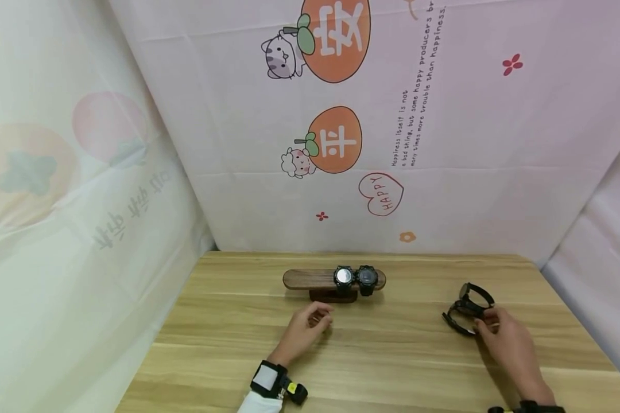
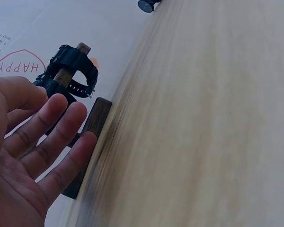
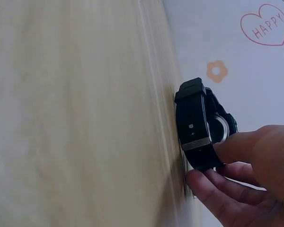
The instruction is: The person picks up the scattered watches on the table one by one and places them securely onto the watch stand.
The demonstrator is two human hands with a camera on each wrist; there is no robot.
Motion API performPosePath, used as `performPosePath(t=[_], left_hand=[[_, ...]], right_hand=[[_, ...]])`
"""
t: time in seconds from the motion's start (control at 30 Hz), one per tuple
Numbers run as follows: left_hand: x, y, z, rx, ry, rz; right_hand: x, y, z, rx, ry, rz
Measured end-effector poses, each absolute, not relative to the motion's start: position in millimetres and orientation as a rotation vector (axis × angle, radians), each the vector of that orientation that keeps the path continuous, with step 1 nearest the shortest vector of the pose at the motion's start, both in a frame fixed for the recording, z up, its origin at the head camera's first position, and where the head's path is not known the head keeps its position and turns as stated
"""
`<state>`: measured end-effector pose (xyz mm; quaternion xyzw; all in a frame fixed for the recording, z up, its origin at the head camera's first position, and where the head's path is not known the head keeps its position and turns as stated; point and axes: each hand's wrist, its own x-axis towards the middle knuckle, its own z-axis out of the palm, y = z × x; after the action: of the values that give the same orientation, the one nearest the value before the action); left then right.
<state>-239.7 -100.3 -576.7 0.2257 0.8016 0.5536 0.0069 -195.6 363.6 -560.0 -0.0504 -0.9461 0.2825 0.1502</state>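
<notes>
On the right of the table, my right hand (image 1: 511,347) pinches a black watch (image 3: 191,123) by its side, thumb against the case and fingers below the strap. A second black watch (image 1: 464,291) lies right behind it in the head view; the two overlap. My left hand (image 1: 301,331) holds nothing, its fingers loosely bent just in front of a dark wooden watch stand (image 1: 307,279). Two black watches are strapped round the right half of the stand's bar: one with a bright face (image 1: 343,276) and one with a dark face (image 1: 367,277).
The wooden table (image 1: 382,355) ends against a printed white cloth (image 1: 248,201) at the back. More white cloth (image 1: 82,241) hangs along the left side, and some on the right. Each wrist wears a strapped-on camera, the left wrist camera (image 1: 297,393) in plain sight.
</notes>
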Motion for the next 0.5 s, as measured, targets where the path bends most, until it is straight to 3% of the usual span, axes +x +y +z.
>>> performPosePath(t=[0.5], left_hand=[[-240.4,-99.7,-576.2,0.730,2.483,1.745]], right_hand=[[-194.6,356.9,-556.1,-0.163,-2.744,0.865]])
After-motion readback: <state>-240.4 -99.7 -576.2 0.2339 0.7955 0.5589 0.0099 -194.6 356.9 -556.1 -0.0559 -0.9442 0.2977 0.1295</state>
